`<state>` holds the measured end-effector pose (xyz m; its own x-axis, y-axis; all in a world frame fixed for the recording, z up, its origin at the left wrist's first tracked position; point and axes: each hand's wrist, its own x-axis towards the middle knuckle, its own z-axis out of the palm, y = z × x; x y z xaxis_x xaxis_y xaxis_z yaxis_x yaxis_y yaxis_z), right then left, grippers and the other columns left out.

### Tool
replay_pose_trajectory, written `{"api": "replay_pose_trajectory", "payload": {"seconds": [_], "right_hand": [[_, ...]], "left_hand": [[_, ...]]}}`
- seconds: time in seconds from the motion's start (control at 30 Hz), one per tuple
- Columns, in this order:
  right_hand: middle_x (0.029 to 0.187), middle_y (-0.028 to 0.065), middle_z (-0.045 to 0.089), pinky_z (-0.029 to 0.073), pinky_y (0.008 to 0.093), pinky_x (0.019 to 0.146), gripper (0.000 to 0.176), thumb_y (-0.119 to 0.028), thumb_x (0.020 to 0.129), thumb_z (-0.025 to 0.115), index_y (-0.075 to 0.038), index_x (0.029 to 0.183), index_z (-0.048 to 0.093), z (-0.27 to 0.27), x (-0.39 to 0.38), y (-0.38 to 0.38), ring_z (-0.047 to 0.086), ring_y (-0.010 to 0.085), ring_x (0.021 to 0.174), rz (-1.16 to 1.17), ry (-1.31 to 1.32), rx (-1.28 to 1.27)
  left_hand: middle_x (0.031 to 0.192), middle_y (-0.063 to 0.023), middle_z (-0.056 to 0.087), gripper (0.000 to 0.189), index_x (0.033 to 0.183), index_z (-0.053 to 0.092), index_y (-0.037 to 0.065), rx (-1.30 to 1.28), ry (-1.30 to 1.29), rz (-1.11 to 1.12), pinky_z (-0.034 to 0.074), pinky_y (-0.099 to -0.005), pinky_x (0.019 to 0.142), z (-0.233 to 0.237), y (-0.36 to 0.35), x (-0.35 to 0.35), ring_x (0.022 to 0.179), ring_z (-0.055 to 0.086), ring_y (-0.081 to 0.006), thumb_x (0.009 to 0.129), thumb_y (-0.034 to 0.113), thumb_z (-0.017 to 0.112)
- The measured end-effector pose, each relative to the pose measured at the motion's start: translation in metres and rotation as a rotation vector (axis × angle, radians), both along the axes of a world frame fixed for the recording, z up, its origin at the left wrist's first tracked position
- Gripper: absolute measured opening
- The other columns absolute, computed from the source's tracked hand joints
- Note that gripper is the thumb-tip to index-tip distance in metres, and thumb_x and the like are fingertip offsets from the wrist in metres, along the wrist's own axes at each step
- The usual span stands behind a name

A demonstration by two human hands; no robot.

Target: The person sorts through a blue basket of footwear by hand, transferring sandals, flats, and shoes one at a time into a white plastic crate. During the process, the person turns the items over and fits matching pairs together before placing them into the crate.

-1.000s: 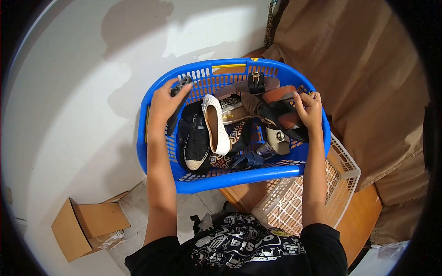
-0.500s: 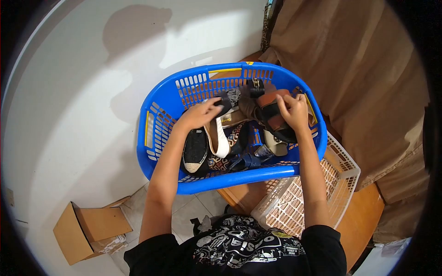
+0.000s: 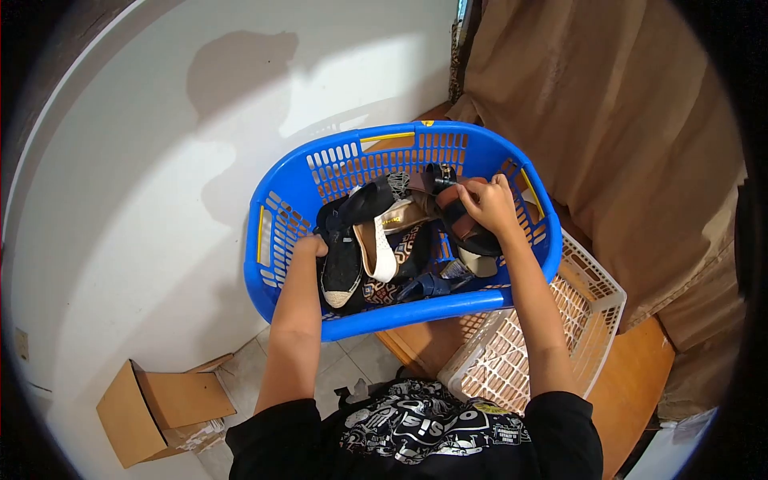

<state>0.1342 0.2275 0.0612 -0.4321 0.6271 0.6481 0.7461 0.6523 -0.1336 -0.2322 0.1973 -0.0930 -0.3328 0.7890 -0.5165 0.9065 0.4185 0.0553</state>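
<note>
A blue laundry basket [image 3: 416, 314] holds a pile of shoes. My right hand [image 3: 490, 206] is closed on a brown-and-black sandal [image 3: 458, 210] at the basket's right side. At the left of the pile, my left hand [image 3: 314, 244] reaches down beside a black espadrille [image 3: 342, 268] with a woven toe; its fingers are mostly hidden. A black open-toed shoe [image 3: 366, 202] lies above the espadrille. Between the hands are a white flat shoe [image 3: 382, 258], a patterned shoe [image 3: 406, 246], a navy strappy sandal [image 3: 426, 286] and a cream block-heeled shoe [image 3: 478, 262].
A white plastic crate [image 3: 500, 352] stands on a wooden table [image 3: 636, 372] below the basket's right side. An open cardboard box [image 3: 172, 404] sits on the tiled floor at lower left. A brown curtain [image 3: 600, 144] hangs on the right, and a white wall [image 3: 144, 208] rises on the left.
My left hand has moved left and down, away from the black open-toed shoe to the espadrille's side. My right hand has shifted slightly left and stays on the brown-and-black sandal.
</note>
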Motion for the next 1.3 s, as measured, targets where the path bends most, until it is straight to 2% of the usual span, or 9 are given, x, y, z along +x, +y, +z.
{"api": "replay_pose_trajectory", "payload": {"seconds": [0.17,0.4,0.47,0.63,0.73,0.9,1.13,1.23,1.3], "right_hand": [[0.05,0.0096,0.053,0.033,0.0325,0.06,0.028,-0.026,0.077,0.053,-0.007,0.056,0.057,-0.001,0.003,0.004,0.043,0.026,0.045,-0.007,0.028,0.022],[0.049,0.0102,0.052,0.033,0.0334,0.058,0.028,-0.027,0.076,0.056,-0.007,0.057,0.059,0.016,0.022,-0.001,0.04,0.0267,0.045,-0.156,0.111,-0.029],[0.049,0.0108,0.052,0.033,0.0345,0.057,0.028,-0.028,0.076,0.056,-0.007,0.059,0.061,0.024,0.026,-0.005,0.04,0.0266,0.046,-0.132,0.111,-0.047],[0.055,0.0133,0.056,0.04,0.0355,0.057,0.033,-0.029,0.079,0.053,-0.001,0.063,0.06,0.038,0.036,-0.009,0.055,0.0264,0.056,-0.002,0.144,-0.388],[0.061,0.0141,0.058,0.043,0.034,0.056,0.033,-0.028,0.081,0.052,0.001,0.067,0.06,0.054,0.041,-0.021,0.059,0.0255,0.06,-0.028,0.075,-0.577],[0.065,0.0122,0.06,0.043,0.0325,0.058,0.03,-0.028,0.083,0.051,0.0,0.077,0.06,0.067,0.048,-0.035,0.057,0.0232,0.06,0.0,0.039,-0.674],[0.064,0.0122,0.057,0.041,0.0313,0.057,0.025,-0.026,0.082,0.052,-0.002,0.08,0.058,0.103,0.052,-0.089,0.053,0.0229,0.058,0.04,0.121,-0.57],[0.064,0.0112,0.056,0.041,0.0316,0.056,0.023,-0.025,0.081,0.054,-0.002,0.077,0.058,0.106,0.052,-0.112,0.052,0.0228,0.058,0.055,0.121,-0.491],[0.065,0.0091,0.056,0.039,0.0311,0.058,0.02,-0.023,0.081,0.055,-0.003,0.076,0.058,0.102,0.054,-0.124,0.05,0.0215,0.061,0.061,0.174,-0.447]], "left_hand": [[0.118,-0.0165,0.049,0.039,0.104,0.058,0.003,-0.301,-0.014,-0.027,0.038,-0.0341,0.091,0.08,-0.008,0.03,0.111,0.046,-0.0281,0.07,0.021,0.053],[0.114,-0.0137,0.053,0.035,0.1,0.062,0.006,-0.403,-0.05,0.013,0.042,-0.0323,0.084,0.102,-0.01,0.036,0.103,0.052,-0.025,0.072,0.027,0.056],[0.11,-0.013,0.055,0.033,0.097,0.063,0.007,-0.388,-0.115,-0.016,0.043,-0.0328,0.082,0.077,0.005,0.02,0.098,0.054,-0.0243,0.075,0.03,0.055],[0.099,-0.0091,0.059,0.038,0.085,0.068,0.014,-0.31,-0.19,-0.125,0.044,-0.036,0.073,0.134,0.003,0.024,0.08,0.056,-0.0232,0.079,0.047,0.05],[0.097,-0.008,0.059,0.038,0.08,0.069,0.013,-0.207,-0.211,-0.215,0.043,-0.035,0.074,0.163,-0.011,0.025,0.082,0.056,-0.0222,0.077,0.047,0.052],[0.124,-0.0076,0.045,0.063,0.12,0.044,0.002,-0.682,-0.243,-0.066,0.035,-0.0314,0.092,0.106,0.009,0.015,0.109,0.047,-0.0184,0.074,0.041,0.062],[0.126,-0.0033,0.044,0.053,0.12,0.045,0.005,-0.792,-0.226,-0.094,0.034,-0.032,0.093,0.09,0.012,0.023,0.111,0.045,-0.0175,0.079,0.035,0.059],[0.128,0.0007,0.041,0.043,0.12,0.045,0.009,-0.932,-0.094,-0.027,0.029,-0.0308,0.097,0.096,0.007,0.036,0.116,0.04,-0.0136,0.085,0.032,0.049],[0.129,0.0022,0.04,0.039,0.121,0.046,0.012,-0.861,0.11,-0.183,0.022,-0.0292,0.1,0.105,-0.003,0.042,0.12,0.033,-0.0096,0.089,0.033,0.038]]}}
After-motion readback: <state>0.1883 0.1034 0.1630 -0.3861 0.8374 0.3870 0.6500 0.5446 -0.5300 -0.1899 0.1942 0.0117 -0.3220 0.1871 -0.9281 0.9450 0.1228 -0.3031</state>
